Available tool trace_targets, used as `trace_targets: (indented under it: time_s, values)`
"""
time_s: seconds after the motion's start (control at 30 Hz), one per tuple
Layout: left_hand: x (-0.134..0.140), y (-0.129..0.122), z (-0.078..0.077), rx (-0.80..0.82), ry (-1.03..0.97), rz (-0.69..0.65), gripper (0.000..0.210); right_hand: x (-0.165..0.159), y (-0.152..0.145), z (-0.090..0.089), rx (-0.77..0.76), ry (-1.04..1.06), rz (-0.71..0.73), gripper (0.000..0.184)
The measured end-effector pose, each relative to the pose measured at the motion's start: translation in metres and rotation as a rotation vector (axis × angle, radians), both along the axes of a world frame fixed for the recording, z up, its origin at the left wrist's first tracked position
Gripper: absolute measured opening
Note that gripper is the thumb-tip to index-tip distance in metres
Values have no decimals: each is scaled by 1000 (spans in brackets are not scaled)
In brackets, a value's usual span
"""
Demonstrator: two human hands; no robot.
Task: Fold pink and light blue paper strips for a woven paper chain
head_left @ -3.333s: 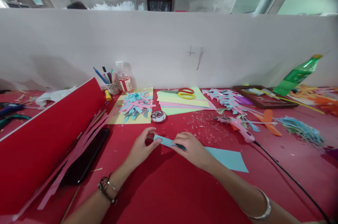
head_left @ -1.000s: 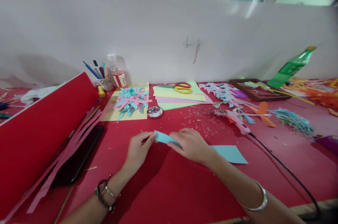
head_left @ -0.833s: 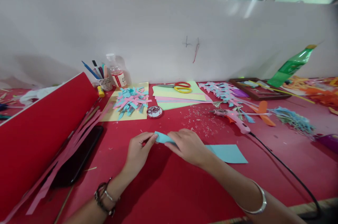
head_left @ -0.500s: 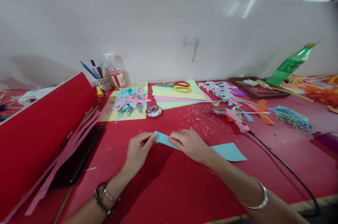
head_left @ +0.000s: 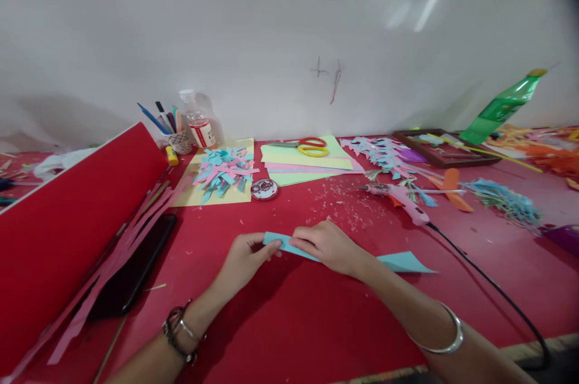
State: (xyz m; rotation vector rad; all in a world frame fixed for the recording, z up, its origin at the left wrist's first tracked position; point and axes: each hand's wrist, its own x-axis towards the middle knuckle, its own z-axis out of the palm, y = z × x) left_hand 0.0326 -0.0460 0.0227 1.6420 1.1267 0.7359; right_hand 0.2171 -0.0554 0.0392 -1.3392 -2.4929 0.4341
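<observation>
A strip of light blue paper (head_left: 296, 247) is held between my two hands above the red tabletop. My left hand (head_left: 251, 256) pinches its left end, thumb on the front face. Closed over the strip's middle is my right hand (head_left: 330, 246), with its fingers curled on the paper. The right part of the paper passes behind my right hand and forearm and comes out beyond them as a wider, curling end. Beyond my hands lie a pink glue gun (head_left: 400, 198) and a small round lid-like disc (head_left: 264, 189).
Red-and-yellow scissors (head_left: 312, 147) rest on stacked coloured paper (head_left: 294, 179). Cut pink and blue strips (head_left: 225, 170) are heaped at the back left. A black phone (head_left: 140, 263) lies beside a red board (head_left: 67, 239). A green bottle (head_left: 497, 110) leans at the right.
My left thumb has slid rightward along the strip, and both hands sit slightly further right. The paper's free right end has shifted right and curled more.
</observation>
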Motion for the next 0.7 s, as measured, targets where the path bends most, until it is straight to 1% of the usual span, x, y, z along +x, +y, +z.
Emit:
trace_targets:
  time_s: [0.2, 0.37, 0.53, 0.7]
  values:
    - [1, 1, 1, -73, 20, 4, 31, -3, -1, 0, -11, -12, -14, 32]
    - [-1, 2, 3, -128, 28, -15, 31, -1, -1, 1, -43, 74, 26, 34]
    - [-4, 2, 6, -49, -11, -50, 39, 2, 1, 0, -61, 155, 52, 35]
    - [-4, 2, 4, -22, 16, -16, 35, 3, 2, -1, -70, 175, 57, 33]
